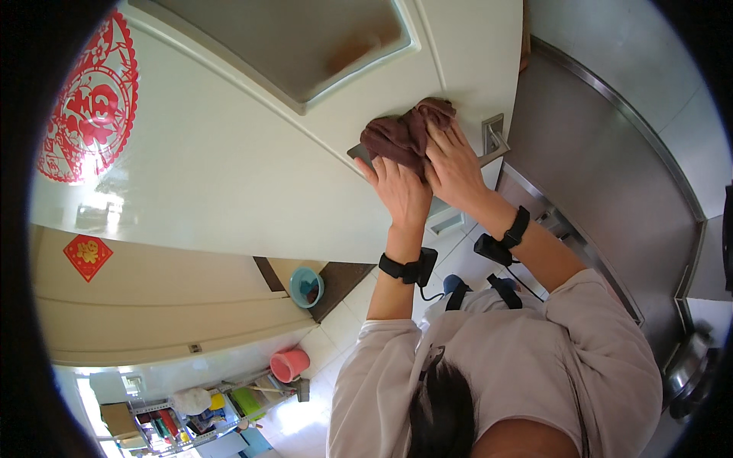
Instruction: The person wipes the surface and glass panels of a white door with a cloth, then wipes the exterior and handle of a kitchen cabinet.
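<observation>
A crumpled brown cloth [395, 137] lies pressed against the face of a white door [257, 160]. My left hand [404, 186] is on the cloth's lower edge, its fingertips under the folds and the thumb or outer finger sticking out to the left. Right beside it, my right hand [452, 163] holds the upper right part of the cloth, with the fingers stretched along it. Just right of that hand is the door's metal lever handle [493, 140]. A frosted glass pane [298, 40] is set in the door above the cloth. Part of a grey panel shows beside the cloth's left edge.
A stainless steel counter [601, 137] runs along the right, with a metal pot [687, 360] at its near end. A blue basin [306, 286], a pink bucket [289, 365] and a loaded shelf rack [212, 438] stand at lower left. Red paper-cut decoration [94, 106] is on the door.
</observation>
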`<action>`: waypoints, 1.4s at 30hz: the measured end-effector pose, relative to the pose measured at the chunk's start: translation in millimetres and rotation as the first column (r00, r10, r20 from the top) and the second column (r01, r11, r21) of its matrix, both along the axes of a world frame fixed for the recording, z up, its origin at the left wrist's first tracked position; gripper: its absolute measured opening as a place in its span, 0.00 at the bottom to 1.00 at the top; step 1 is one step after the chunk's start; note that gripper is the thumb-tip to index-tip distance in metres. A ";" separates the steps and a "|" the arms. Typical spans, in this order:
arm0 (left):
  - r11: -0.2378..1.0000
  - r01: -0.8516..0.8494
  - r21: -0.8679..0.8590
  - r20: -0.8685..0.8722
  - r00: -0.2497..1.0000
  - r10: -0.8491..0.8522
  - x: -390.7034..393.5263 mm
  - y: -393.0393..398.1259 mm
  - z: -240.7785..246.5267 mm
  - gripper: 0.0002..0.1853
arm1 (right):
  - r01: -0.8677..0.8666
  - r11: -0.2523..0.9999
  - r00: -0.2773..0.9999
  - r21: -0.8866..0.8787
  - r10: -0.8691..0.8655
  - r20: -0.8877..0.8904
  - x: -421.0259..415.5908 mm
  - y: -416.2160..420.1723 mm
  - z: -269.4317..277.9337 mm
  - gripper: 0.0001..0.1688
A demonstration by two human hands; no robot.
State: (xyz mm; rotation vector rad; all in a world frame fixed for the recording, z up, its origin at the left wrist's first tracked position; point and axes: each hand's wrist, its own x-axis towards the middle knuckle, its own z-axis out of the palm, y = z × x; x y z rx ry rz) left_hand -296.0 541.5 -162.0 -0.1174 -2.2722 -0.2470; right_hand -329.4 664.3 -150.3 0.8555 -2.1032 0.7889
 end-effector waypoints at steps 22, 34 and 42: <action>0.997 0.067 0.034 -0.137 0.989 -0.062 -7.3 11.6 56.9 0.28 | -0.017 0.996 0.993 -0.083 0.007 -0.121 -6.6 -5.6 76.1 0.28; 0.997 0.059 0.057 -0.087 0.995 -0.054 -3.8 6.5 41.5 0.29 | -0.032 0.996 0.998 -0.080 0.028 -0.059 0.5 -7.9 60.1 0.28; 0.998 0.005 0.058 -0.291 0.957 0.012 -13.2 -0.9 66.0 0.25 | 0.034 0.997 0.990 -0.069 -0.043 -0.137 -13.4 -7.8 82.2 0.28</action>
